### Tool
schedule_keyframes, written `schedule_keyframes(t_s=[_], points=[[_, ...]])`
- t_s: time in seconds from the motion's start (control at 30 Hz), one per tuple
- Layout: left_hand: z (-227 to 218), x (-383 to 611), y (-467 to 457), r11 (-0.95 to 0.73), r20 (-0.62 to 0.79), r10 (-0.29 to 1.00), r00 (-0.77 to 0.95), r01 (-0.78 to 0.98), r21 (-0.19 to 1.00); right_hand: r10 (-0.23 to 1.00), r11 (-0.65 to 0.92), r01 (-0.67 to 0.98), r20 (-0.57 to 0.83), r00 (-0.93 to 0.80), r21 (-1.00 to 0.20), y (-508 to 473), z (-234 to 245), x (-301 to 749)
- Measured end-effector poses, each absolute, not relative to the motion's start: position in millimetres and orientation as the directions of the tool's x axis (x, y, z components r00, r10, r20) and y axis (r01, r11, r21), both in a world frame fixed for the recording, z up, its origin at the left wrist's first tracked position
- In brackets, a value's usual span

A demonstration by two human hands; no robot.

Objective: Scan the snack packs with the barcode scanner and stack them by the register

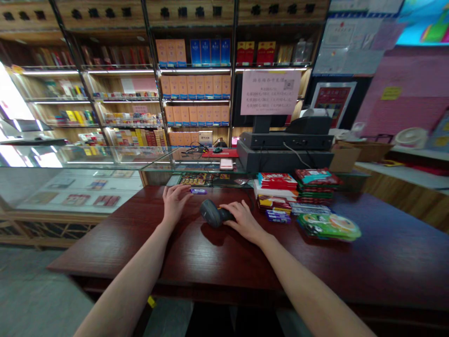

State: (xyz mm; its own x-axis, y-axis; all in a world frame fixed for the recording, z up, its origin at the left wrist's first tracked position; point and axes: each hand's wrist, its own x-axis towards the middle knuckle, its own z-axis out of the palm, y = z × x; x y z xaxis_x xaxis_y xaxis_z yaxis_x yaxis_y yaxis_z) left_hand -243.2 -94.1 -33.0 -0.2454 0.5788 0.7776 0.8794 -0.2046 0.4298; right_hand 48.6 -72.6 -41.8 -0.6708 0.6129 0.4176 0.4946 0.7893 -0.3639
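My left hand (174,202) is at the far middle of the dark wooden table. Its thumb and fingertips close on the left end of a small purple packet (199,191), which points to the right. My right hand (243,220) is wrapped round the handle of a dark grey barcode scanner (211,214). The scanner's head is tilted to the left, toward the packet, and hangs just above the table with a shadow below it. Part of the handle is hidden by my fingers.
On the table (196,262), right of the scanner, are purple packets (278,216), red-and-white boxes (277,181), stacked dark red packets (317,187) and a green pack (328,226). Behind stand a glass counter (154,161), a cash register (286,150) and goods shelves.
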Motion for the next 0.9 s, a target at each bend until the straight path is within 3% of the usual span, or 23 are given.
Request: schedule_keyframes(t_s=[0.9], points=[[-30.8, -238.0, -92.7, -0.264, 0.776, 0.586, -0.233, 0.851, 0.454, 0.594, 0.802, 0.507, 0.323, -0.737, -0.316, -76.9, -43.9, 40.9]])
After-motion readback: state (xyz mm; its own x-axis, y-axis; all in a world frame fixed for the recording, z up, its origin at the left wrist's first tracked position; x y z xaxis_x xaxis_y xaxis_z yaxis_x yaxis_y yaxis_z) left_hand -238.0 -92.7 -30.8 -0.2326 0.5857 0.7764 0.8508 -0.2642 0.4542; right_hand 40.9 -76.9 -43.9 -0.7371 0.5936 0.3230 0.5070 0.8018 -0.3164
